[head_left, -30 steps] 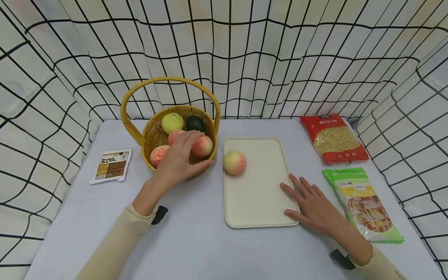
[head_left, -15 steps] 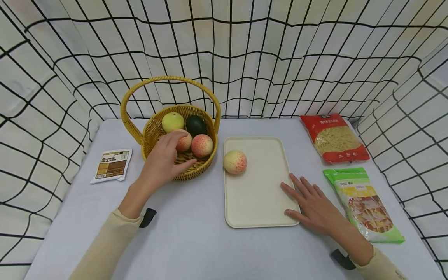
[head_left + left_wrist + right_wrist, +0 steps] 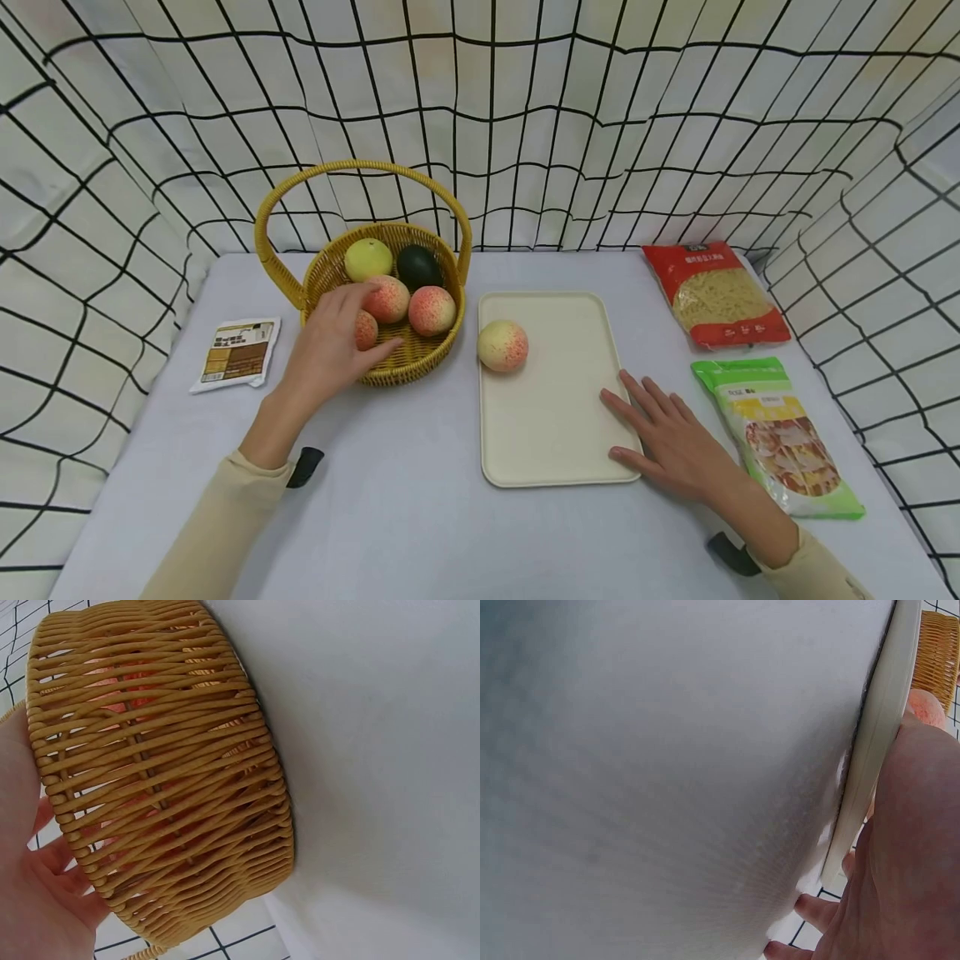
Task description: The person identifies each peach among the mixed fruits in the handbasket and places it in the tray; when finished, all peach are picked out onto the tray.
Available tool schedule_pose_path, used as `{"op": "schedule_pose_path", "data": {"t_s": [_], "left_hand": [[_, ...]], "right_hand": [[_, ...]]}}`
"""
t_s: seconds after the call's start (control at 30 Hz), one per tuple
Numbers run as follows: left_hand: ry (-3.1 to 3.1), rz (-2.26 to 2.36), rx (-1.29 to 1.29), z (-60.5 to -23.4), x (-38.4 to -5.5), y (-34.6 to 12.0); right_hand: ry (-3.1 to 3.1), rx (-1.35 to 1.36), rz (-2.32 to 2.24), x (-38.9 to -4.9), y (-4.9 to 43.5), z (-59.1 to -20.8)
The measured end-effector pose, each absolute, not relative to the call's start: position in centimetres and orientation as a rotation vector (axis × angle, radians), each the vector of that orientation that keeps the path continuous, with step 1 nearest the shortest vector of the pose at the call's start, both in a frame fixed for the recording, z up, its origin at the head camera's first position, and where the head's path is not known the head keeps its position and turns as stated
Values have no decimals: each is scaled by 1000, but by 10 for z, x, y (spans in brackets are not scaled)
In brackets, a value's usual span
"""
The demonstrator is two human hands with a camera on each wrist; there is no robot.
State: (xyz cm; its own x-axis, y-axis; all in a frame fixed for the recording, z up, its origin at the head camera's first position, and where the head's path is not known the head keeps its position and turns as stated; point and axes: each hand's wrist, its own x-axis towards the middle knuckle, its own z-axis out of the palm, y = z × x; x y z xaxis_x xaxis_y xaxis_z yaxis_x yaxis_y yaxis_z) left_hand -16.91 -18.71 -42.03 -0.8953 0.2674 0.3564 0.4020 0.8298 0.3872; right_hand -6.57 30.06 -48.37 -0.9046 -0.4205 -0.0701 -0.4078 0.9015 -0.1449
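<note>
Fingers (image 3: 341, 306) loose, left hand (image 3: 322, 346) over peach (image 3: 367, 330) in basket (image 3: 408, 372), fruit (image 3: 419, 267) beyond, right hand (image 3: 678, 450) on tray (image 3: 547, 442), bags (image 3: 791, 446) beside.

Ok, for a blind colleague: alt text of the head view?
A left hand reaches over a basket of fruit; a right hand rests at a tray holding one peach. A packet lies left of the basket; a red bag and green bag lie right of the tray.

A round golden woven basket (image 3: 405, 372) with an arched handle stands upright at far left, holding three pink, red-speckled peaches (image 3: 432, 311); the left hand (image 3: 327, 343) partly hides the leftmost. Right of it, a flat cream rectangular tray (image 3: 543, 429) bears a yellow, red-blushed peach (image 3: 502, 346) by its left edge, the right hand (image 3: 675, 442) at its right.
</note>
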Motion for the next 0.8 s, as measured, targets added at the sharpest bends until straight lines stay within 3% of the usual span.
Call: {"op": "schedule_pose_path", "data": {"t_s": [0.8], "left_hand": [[-2991,-640,-237,-412,-171,-190]], "right_hand": [[2973,-666,-183,-67,301,-485]]}}
